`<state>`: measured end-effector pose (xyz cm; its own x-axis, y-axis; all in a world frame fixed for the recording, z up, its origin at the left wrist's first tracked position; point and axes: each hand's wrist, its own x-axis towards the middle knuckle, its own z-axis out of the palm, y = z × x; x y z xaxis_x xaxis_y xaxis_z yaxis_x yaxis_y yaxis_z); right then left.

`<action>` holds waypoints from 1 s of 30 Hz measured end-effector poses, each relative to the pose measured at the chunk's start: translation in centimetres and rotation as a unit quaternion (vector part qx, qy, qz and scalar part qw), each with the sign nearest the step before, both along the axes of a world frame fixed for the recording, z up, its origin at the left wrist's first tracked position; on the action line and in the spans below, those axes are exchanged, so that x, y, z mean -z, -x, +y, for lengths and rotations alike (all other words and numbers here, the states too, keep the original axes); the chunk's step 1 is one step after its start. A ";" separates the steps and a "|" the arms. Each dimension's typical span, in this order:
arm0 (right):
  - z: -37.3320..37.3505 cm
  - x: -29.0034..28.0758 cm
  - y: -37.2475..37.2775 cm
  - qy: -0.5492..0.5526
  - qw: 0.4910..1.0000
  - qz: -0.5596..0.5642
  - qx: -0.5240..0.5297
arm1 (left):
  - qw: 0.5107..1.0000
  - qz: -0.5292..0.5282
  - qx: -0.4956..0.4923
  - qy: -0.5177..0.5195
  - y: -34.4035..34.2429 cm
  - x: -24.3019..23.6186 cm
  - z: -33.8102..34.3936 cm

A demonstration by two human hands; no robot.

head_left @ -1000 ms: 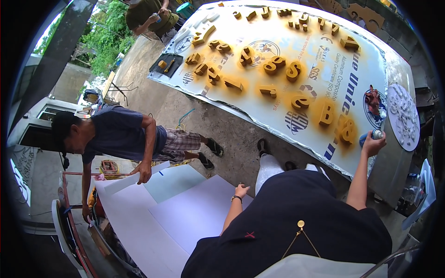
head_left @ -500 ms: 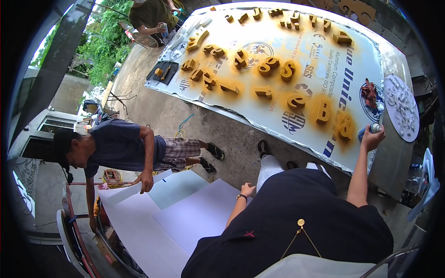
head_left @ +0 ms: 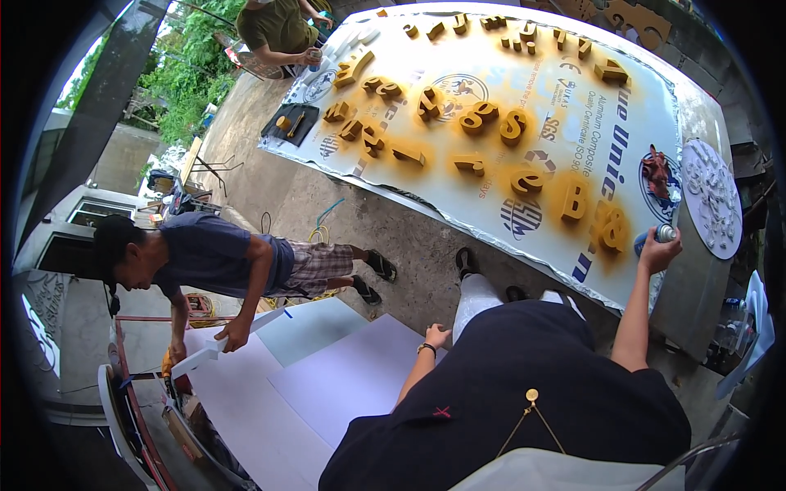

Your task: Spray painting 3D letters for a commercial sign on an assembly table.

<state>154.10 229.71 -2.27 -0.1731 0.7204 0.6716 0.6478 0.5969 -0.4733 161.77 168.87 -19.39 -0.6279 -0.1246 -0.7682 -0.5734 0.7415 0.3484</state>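
Observation:
My right hand [head_left: 657, 254] is wrapped round a blue spray can [head_left: 641, 243], held over the right end of a foil-edged panel [head_left: 393, 184] and tilted toward it. Closest to the can are a gold ampersand [head_left: 612, 235] and a gold letter B [head_left: 574, 201]. More gold-coated raised letters stand in rows on the panel, with gold overspray around them. Down by my leg, my left hand [head_left: 436, 335] hangs with its fingers curled in and nothing visible in them; a dark watch is on that wrist.
A white oval board [head_left: 711, 196] bearing small white pieces lies right of the panel. At left a co-worker [head_left: 217, 254] bends over pale sheets [head_left: 327, 385], holding a white strip [head_left: 217, 347]. Another person [head_left: 278, 37] holds a can at the panel's far left. Plastic bottles [head_left: 731, 323] stand at right.
The left co-worker's hands have come closer together, and the white strip has turned and lifted. The far person's can has moved right and slightly down. My hands have barely moved.

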 end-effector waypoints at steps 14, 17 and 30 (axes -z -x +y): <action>0.1 0.4 0.0 -0.011 1.000 -0.008 0.004 | 0.998 0.048 0.025 0.043 0.3 -0.6 0.5; -0.1 0.1 0.0 0.008 1.000 -0.007 0.008 | 0.997 0.051 0.031 0.046 0.2 -0.7 0.5; 0.0 0.2 0.1 -0.001 1.000 -0.002 0.014 | 1.000 0.012 -0.008 0.013 0.9 -0.9 0.0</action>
